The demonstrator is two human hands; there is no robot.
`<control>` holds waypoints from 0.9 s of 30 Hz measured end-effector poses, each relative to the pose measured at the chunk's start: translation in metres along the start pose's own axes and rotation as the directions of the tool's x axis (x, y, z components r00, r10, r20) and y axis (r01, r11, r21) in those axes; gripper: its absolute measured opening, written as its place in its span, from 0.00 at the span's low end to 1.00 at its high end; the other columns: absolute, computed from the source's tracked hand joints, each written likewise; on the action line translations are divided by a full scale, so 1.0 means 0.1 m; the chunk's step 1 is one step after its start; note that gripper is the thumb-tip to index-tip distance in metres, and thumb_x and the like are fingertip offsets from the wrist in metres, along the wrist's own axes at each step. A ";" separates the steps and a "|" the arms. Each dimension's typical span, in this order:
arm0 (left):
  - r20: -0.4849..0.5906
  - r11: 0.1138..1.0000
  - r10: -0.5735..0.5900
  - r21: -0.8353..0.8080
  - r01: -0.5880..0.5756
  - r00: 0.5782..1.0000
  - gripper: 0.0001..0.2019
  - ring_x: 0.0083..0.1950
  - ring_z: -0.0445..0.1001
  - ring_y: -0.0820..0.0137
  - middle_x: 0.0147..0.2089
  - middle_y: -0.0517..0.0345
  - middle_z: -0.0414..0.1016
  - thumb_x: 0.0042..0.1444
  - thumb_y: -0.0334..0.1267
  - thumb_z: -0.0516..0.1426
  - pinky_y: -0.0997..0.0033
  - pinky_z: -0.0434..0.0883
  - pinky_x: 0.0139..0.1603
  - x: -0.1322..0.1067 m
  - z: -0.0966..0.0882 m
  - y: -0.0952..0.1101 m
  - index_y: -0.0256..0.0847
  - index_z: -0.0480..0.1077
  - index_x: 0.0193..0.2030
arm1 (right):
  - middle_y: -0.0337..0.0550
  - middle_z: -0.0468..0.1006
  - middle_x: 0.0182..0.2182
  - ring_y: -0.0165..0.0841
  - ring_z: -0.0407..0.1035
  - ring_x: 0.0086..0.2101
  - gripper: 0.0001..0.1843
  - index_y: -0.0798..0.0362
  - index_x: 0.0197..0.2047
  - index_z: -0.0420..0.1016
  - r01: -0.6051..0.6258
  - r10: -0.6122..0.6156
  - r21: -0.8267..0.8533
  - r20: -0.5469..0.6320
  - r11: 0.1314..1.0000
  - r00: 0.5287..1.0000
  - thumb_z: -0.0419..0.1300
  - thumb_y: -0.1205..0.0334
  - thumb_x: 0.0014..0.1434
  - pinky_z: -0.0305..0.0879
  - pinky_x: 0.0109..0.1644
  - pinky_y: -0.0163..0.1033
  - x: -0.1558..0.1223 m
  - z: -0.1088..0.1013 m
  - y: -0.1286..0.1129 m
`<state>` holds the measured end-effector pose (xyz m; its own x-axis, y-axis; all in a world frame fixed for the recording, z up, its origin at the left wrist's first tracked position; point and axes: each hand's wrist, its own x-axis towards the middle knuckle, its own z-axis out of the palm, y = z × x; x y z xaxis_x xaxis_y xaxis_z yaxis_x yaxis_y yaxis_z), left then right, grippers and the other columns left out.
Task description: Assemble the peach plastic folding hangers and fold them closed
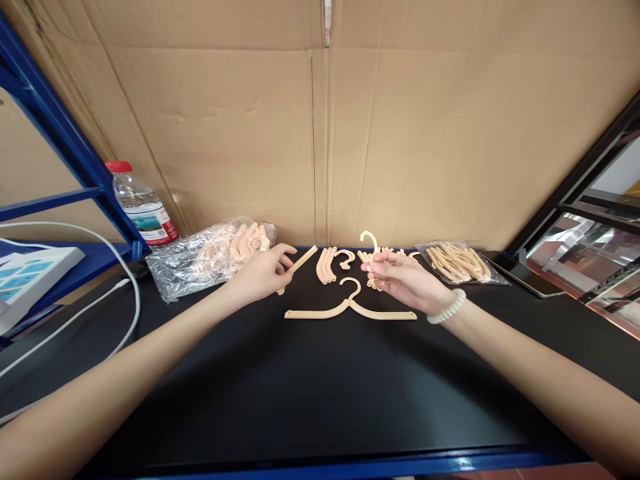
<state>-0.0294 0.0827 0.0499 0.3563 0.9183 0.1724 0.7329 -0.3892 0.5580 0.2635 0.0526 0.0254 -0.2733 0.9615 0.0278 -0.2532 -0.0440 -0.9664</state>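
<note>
My left hand (265,270) is closed on a beige hanger arm (304,259), held a little above the black table. Between the thumb and fingers of my right hand (400,273) is a beige hanger hook (370,239), its curve pointing up. A hanger (351,303) with its hook and two arms spread lies on the table between and in front of my hands. Behind it are a small group of loose hanger arms (326,265) and a loose hook (345,257). More beige pieces (367,257) lie partly hidden behind my right hand.
A clear plastic bag of beige pieces (227,250) lies at the left; another bag of hanger arms (457,262) is at the right. Beside them are a water bottle (143,207) and a phone (525,275). A white cable (135,300) loops at the left. Cardboard (225,133) stands behind.
</note>
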 end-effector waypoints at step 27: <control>-0.252 0.797 0.316 -0.452 -0.400 0.914 0.03 0.36 0.79 0.65 0.33 0.54 0.80 0.54 0.30 0.63 0.69 0.77 0.34 -0.73 0.72 0.30 0.41 0.76 0.35 | 0.49 0.80 0.46 0.38 0.77 0.46 0.07 0.55 0.39 0.75 -0.311 0.252 0.153 0.314 0.938 0.915 0.66 0.60 0.60 0.71 0.53 0.44 -0.54 0.30 0.40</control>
<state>0.0079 -0.0015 -0.0043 0.4116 0.7349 0.5390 0.1795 -0.6452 0.7427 0.2400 -0.0089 -0.0076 -0.6056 0.7837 -0.1380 -0.2941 -0.3815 -0.8763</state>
